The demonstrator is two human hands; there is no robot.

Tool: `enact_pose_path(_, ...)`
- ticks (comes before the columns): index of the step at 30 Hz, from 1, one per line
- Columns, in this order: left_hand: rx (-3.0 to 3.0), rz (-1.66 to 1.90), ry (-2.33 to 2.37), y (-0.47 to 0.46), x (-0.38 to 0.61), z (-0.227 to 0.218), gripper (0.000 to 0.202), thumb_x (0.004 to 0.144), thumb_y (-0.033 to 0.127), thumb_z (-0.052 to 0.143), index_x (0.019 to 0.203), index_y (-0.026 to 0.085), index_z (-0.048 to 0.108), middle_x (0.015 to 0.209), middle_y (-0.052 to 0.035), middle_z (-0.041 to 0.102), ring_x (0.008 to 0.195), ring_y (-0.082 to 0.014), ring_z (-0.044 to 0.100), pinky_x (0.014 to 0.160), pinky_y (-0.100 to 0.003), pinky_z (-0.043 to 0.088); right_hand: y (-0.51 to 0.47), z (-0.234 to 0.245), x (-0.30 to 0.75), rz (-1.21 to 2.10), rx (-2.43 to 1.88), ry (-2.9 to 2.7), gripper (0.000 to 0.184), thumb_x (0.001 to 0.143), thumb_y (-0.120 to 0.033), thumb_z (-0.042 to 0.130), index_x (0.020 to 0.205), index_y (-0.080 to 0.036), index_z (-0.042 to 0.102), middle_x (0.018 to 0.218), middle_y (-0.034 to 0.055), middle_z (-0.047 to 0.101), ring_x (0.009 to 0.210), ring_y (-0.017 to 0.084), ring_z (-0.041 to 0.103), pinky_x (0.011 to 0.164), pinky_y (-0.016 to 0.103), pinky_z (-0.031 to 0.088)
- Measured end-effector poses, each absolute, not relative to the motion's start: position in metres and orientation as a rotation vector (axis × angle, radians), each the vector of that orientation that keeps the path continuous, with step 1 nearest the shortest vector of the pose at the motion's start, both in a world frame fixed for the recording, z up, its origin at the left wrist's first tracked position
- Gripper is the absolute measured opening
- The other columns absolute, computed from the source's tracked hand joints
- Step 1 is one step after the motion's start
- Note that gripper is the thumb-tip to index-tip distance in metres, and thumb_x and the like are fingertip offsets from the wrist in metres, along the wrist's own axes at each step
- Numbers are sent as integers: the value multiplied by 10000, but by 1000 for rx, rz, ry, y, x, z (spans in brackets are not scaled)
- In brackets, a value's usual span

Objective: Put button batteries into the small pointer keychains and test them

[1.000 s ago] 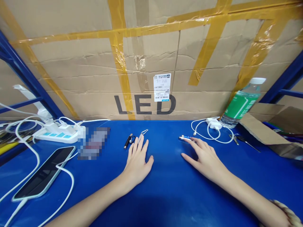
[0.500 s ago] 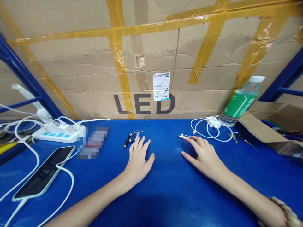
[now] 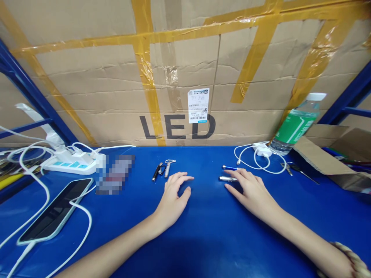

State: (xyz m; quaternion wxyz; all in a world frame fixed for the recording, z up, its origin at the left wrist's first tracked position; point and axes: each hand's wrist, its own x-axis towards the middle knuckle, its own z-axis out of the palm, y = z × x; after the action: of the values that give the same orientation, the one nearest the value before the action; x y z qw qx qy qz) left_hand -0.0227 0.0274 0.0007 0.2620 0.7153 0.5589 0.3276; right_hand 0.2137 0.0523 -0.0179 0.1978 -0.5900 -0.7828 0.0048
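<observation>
My left hand (image 3: pixel 173 199) is just over the table with its fingers bent and apart, holding nothing. Beyond its fingertips lie a slim black metal tube (image 3: pixel 157 172) with a dark loop and a silver tube (image 3: pixel 167 170) with a clip at its top; both look like small pocket torches. My right hand (image 3: pixel 251 191) rests low, thumb and index finger apart. Under or beside its fingertips is a silver pen-like tube (image 3: pixel 227 178), its right end hidden. A blue pen-like tube (image 3: pixel 230 167) lies just beyond, partly covered by the fingers.
On the left are a charging phone (image 3: pixel 56 210), a white power strip (image 3: pixel 74 165) and loose cables. At the right stand a water bottle (image 3: pixel 298 125) and an opened cardboard box (image 3: pixel 324 160), with a charger (image 3: pixel 262 149) and scissors (image 3: pixel 304 173) nearby. A taped carton (image 3: pixel 179 77) backs the table.
My left hand has drawn back from the clipped silver tube, which now shows fully. On the right, the silver pen-like tube now lies nearer me, separate from the blue one.
</observation>
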Motion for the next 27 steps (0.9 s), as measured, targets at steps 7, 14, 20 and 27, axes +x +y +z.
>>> enact_pose_path(7, 1899, 911, 1471, 27, -22, 2, 260, 825, 142, 439, 1012, 219, 602, 1199, -61, 550, 1205, -204, 420, 1044, -417, 288, 54, -13, 215, 63, -1563, -2256, 269, 875, -383, 432, 994, -271, 644, 1005, 59, 665, 959, 264, 586, 769, 410, 431)
enact_pose_path(14, 1962, 847, 1548, 28, -23, 2, 274, 828, 167, 425, 1026, 243, 598, 1257, -43, 539, 1251, -217, 394, 1053, -448, 278, 52, -8, 211, 163, -1465, -2288, 247, 860, -396, 468, 951, -258, 652, 931, 52, 671, 874, 242, 605, 748, 393, 455)
enact_pose_path(20, 2081, 733, 1778, 39, -32, -2, 356, 826, 197, 426, 1154, 231, 560, 1404, -50, 405, 1363, -261, 188, 1073, -524, 179, 53, -10, 213, 212, -1420, -2277, 236, 858, -379, 467, 925, -250, 653, 906, 58, 666, 856, 233, 602, 752, 391, 466)
enact_pose_path(27, 2297, 714, 1874, 49, -43, -3, 407, 848, 245, 400, 1230, 180, 526, 1437, -81, 346, 1369, -277, 159, 1088, -487, 180, 52, -9, 214, 253, -1450, -2276, 220, 855, -357, 476, 936, -251, 651, 907, 51, 662, 879, 234, 593, 768, 393, 464)
